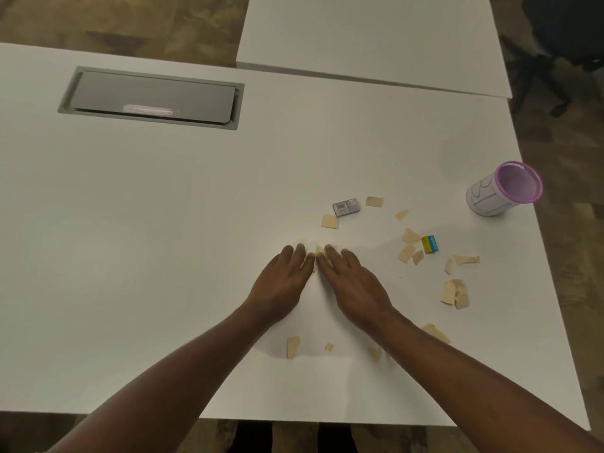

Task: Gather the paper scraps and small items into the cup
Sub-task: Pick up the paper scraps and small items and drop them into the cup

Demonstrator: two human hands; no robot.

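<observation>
Neither grip has closed on anything: our left hand (281, 282) and right hand (354, 282) lie flat on the white table (163, 240), palms down, fingers stretched forward and nearly together. The fingertips of the two hands almost meet, and a tan scrap (318, 250) lies pressed between them, partly hidden under the fingers.

The rest of the scraps are spread over the table to our right. One lies just ahead of the hands (330, 221), beside a small grey box (346, 207) with a barcode on it. Another sits past the box (374, 201). A loose cluster (410, 246) lies next to a yellow-and-blue eraser (429, 244), and a small heap (455, 293) lies nearer the table's right edge. A few more sit close to us, between and under our forearms (293, 347) (one is half covered by the right arm).

The cup (501, 191), white with a pink rim, stands upright near the right edge, well apart from both hands. We cannot see whether anything lies inside it.

A grey hatch (152, 98) is set into the table at the far left.
</observation>
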